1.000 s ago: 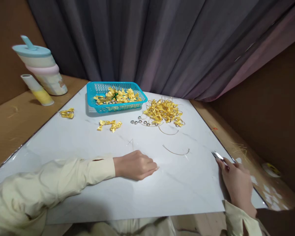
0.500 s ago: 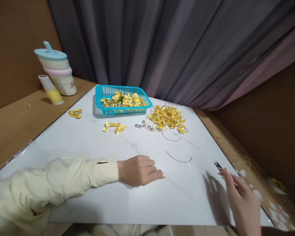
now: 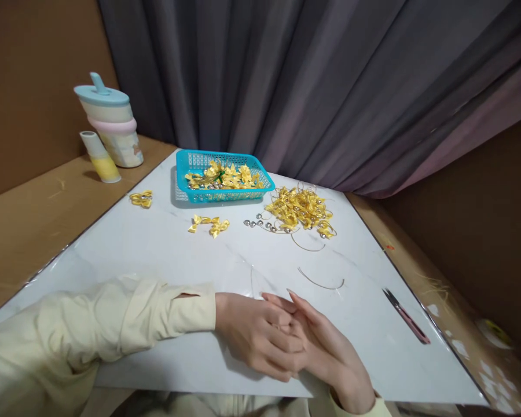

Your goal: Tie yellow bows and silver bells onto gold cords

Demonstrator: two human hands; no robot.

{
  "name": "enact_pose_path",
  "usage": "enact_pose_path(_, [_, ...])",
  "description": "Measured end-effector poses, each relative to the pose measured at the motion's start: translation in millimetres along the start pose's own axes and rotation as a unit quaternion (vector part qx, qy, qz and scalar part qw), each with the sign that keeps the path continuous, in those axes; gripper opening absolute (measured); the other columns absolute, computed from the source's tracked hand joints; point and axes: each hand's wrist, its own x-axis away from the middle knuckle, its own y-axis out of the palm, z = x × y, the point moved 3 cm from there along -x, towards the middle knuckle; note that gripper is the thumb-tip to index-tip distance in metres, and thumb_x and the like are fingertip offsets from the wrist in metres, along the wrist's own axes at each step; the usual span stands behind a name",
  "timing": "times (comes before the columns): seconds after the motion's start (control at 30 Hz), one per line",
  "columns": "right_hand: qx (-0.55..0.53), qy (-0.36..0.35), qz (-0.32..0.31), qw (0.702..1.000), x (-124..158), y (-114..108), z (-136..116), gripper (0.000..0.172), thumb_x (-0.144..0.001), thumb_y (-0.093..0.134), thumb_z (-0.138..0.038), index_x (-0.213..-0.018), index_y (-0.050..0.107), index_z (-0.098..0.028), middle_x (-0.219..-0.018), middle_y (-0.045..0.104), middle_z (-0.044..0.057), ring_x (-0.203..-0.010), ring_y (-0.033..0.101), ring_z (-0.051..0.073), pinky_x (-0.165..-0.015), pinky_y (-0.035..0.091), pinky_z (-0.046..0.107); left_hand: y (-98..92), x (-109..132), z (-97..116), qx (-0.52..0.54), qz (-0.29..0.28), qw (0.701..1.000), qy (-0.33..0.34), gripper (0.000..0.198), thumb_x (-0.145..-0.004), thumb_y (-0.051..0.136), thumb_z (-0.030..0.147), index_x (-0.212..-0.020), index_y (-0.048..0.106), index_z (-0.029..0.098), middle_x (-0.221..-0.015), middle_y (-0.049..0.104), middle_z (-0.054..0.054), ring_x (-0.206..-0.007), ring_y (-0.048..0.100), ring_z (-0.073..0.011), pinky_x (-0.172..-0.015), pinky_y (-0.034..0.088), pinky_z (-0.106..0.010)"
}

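Observation:
My left hand [image 3: 260, 339] has curled fingers laid over the palm of my right hand near the front of the table; whatever it may hold is hidden. My right hand [image 3: 325, 341] is turned palm up, with its thumb and visible fingers stretched out under and beside the left. To the right, pink-handled thread snips [image 3: 406, 315] rest on the table. A short thin cord [image 3: 320, 285] lies beyond my hands, with a second cord [image 3: 308, 249] behind it.
A blue basket [image 3: 226, 197] holds yellow bows and silver bells. A pile of yellow bows [image 3: 297, 208] with cords sits to its right, near loose silver bells [image 3: 260, 223]. Yellow bows [image 3: 209, 225] lie in front of the basket. At the back left stand a tumbler [image 3: 117, 127] and a yellow-white bottle [image 3: 101, 159].
My right hand has put the thread snips down at the table's right side and moved left to meet my left hand. The camera view has shifted slightly.

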Motion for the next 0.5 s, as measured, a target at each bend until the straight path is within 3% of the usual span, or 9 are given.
enact_pose_path(0.07, [-0.018, -0.026, 0.014, 0.999, -2.1, 2.5, -10.4, 0.029, -0.079, 0.064, -0.025, -0.102, 0.061, -0.009, -0.08, 0.065, 0.002, -0.073, 0.061, 0.007, -0.073, 0.048, 0.017, -0.6, -2.1, 1.2, -0.003, -0.003, 1.0, 0.009, 0.03, -0.088, 0.046, 0.024, -0.065, 0.065, 0.024, -0.087, 0.068, -0.002, -0.077, 0.057, -0.0146, -0.068, 0.043, -0.027])
enact_pose_path(0.2, [-0.027, -0.072, 0.025, 0.997, -2.0, 9.8, -37.7, 0.031, -0.077, 0.065, -0.014, -0.106, 0.057, -0.007, -0.064, 0.059, -0.003, -0.053, 0.054, 0.004, -0.061, 0.05, 0.015, -1.1, -2.7, 1.8, 0.002, -0.029, 1.0, 0.005, 0.03, -0.09, 0.045, 0.027, -0.068, 0.066, 0.022, -0.075, 0.063, -0.004, -0.069, 0.055, -0.0136, -0.064, 0.043, -0.025])
enact_pose_path(0.3, [-0.006, -0.108, 0.049, 0.993, 0.7, 14.8, -60.2, 0.026, -0.076, 0.065, -0.007, -0.101, 0.058, -0.009, -0.064, 0.057, -0.004, -0.044, 0.046, 0.002, -0.06, 0.053, 0.016, -3.2, -3.1, 0.2, 0.011, -0.033, 0.999, -0.014, 0.026, -0.087, 0.05, 0.026, -0.067, 0.065, 0.018, -0.064, 0.056, -0.003, -0.059, 0.052, -0.0123, -0.061, 0.042, -0.026])
enact_pose_path(0.5, [0.064, -0.168, 0.097, 0.979, 6.8, 16.9, -89.1, 0.011, -0.083, 0.057, -0.014, -0.094, 0.058, -0.015, -0.062, 0.048, -0.006, -0.045, 0.042, 0.003, -0.052, 0.052, 0.014, -5.5, -2.3, -4.8, -0.009, -0.034, 0.997, -0.067, 0.025, -0.086, 0.053, 0.024, -0.065, 0.062, 0.014, -0.056, 0.049, -0.001, -0.054, 0.046, -0.0113, -0.059, 0.04, -0.028])
